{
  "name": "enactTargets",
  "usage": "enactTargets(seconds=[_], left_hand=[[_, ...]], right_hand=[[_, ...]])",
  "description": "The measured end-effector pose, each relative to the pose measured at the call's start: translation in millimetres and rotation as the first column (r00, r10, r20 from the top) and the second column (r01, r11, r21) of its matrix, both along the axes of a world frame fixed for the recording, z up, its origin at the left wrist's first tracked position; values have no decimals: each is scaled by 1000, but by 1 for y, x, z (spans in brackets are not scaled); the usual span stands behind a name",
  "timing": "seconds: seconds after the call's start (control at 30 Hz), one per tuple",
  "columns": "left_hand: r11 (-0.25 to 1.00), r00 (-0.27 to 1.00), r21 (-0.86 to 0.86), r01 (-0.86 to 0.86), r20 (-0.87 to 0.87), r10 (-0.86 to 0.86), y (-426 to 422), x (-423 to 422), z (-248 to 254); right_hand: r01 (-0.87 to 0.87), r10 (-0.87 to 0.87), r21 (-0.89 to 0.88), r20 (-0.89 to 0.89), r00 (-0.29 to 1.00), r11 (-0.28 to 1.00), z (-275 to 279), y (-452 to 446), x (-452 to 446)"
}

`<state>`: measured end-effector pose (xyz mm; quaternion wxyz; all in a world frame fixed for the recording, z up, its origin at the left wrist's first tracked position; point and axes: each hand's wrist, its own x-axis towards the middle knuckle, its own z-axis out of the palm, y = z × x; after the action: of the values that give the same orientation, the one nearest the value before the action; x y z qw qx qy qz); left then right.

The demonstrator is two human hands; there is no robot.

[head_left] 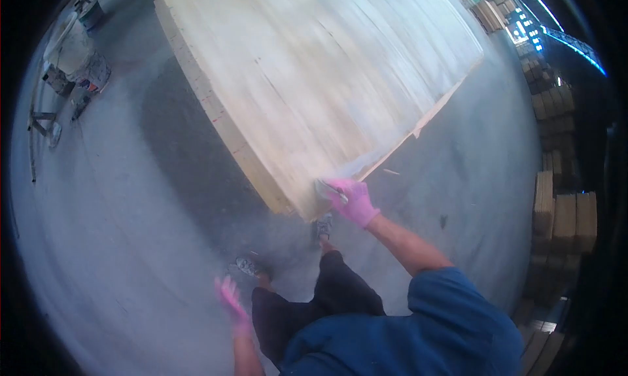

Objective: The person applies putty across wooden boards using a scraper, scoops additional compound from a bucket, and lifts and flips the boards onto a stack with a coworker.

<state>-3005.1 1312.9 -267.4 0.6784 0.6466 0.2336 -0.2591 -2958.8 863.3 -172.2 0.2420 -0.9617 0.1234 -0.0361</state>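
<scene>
My right hand, in a pink glove, is closed around a putty knife with a greyish blade. The blade meets the near corner of a large pale wood sheet, the top one of a stack. Darker streaks and whitish smears run along the sheet's grain, and its right edge is ragged. My left hand, also in a pink glove, hangs low at my side over the floor, away from the stack. Its fingers are stretched out and a little blurred, with nothing in them.
At the far left, smeared buckets and a dark pail stand on the grey floor. Stacks of boards line the right side. A splinter of wood lies near the sheet. My feet are just below the corner.
</scene>
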Motion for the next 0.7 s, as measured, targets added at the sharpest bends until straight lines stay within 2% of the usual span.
enactTargets(seconds=[0.03, 0.07, 0.1, 0.17, 0.2, 0.27, 0.3, 0.37, 0.47, 0.5, 0.6, 0.7], left_hand=[[999, 999, 42, -26, -46, 28, 43, -20, -8], [991, 988, 110, -77, -128, 91, 70, -28, 12], [976, 967, 183, -118, -201, 154, 94, -31, 33], [967, 969, 213, -141, -173, 179, 137, -32, 39], [962, 972, 232, -147, -148, 184, 154, -17, 43], [960, 974, 222, -172, -106, 199, 151, 46, 56], [960, 975, 218, -178, -93, 202, 146, 78, 62], [987, 997, 141, -81, 32, 77, 130, 149, 55], [996, 989, 63, 64, 127, -71, 68, 264, 88], [994, 985, 40, 106, 134, -110, 48, 297, 96], [942, 921, 157, 296, 216, -325, 17, 384, 99], [923, 944, 237, 303, 61, -325, 12, 432, 117]], right_hand=[[-10, 10, -8, -24, 1000, 1000, 0, 15, -10], [-22, 22, -14, -46, 999, 1000, 0, 27, -18], [5, 0, 68, -69, 998, 998, 1, 35, -22], [76, -53, 235, -103, 993, 969, 4, 49, -30], [251, -179, 397, -210, 961, 883, 9, 57, -37], [525, -324, 635, -414, 851, 567, 13, 53, -23], [524, -405, 721, -358, 842, 453, 12, 47, -12], [482, -566, 854, -303, 767, 196, 5, 44, 1], [457, -680, 889, -357, 641, -36, 24, 10, 60], [409, -718, 912, -314, 621, -44, 13, -7, 83], [312, -774, 948, -236, 587, -53, 0, -69, 170], [258, -863, 957, -238, 445, -130, -21, -150, 251]])
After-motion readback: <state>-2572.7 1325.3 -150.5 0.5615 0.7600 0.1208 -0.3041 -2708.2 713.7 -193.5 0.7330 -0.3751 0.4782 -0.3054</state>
